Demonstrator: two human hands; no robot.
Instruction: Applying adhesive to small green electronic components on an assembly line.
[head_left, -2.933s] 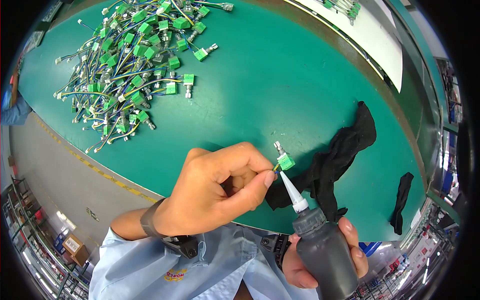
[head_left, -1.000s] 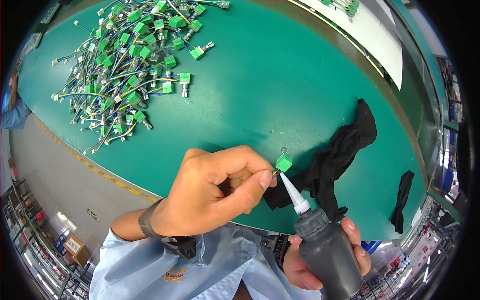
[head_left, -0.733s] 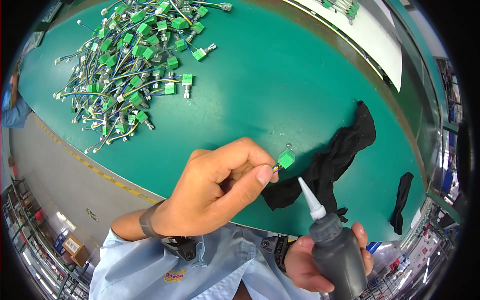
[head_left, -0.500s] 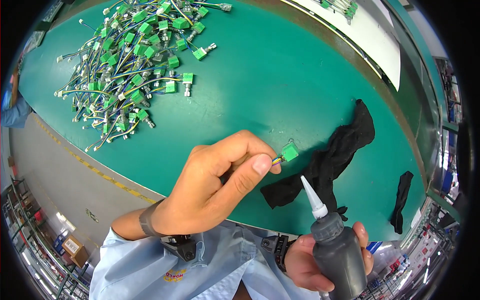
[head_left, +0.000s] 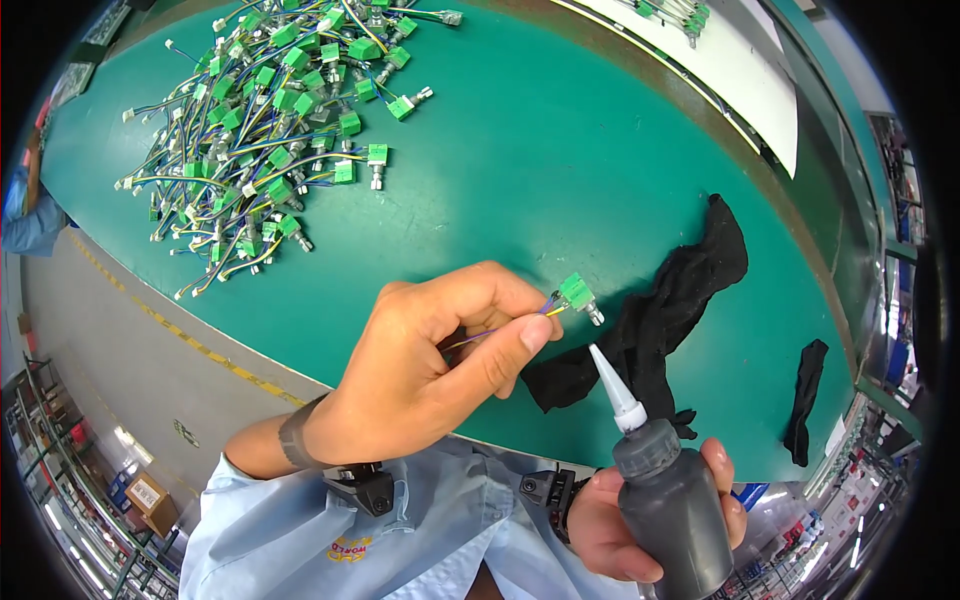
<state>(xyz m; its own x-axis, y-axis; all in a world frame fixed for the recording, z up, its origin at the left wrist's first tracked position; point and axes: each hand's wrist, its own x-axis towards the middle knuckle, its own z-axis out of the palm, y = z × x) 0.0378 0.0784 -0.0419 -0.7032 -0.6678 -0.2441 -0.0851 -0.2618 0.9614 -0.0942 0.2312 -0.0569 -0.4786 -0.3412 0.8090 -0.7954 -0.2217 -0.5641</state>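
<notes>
My left hand (head_left: 430, 350) pinches the coloured wires of a small green potentiometer (head_left: 576, 291) between thumb and fingers. Its green body and short metal shaft stick out past the fingertips, the shaft tilted down to the right. Lower right, my right hand (head_left: 605, 530) is wrapped round a dark grey squeeze bottle (head_left: 675, 510) with a white cone nozzle. The nozzle tip points up just below the shaft, with a small gap between them. A large heap of similar wired green potentiometers (head_left: 285, 105) lies at the far left of the green table (head_left: 500, 170).
A crumpled black cloth (head_left: 690, 285) lies on the table behind the bottle. Farther right is a smaller black cloth strip (head_left: 803, 400). A white board (head_left: 740, 70) with several more parts stands along the far right edge. Another person's sleeve (head_left: 32, 225) shows at far left.
The potentiometer has turned in my left fingers, so its metal shaft now points down toward the nozzle. The bottle has shifted slightly left and up.
</notes>
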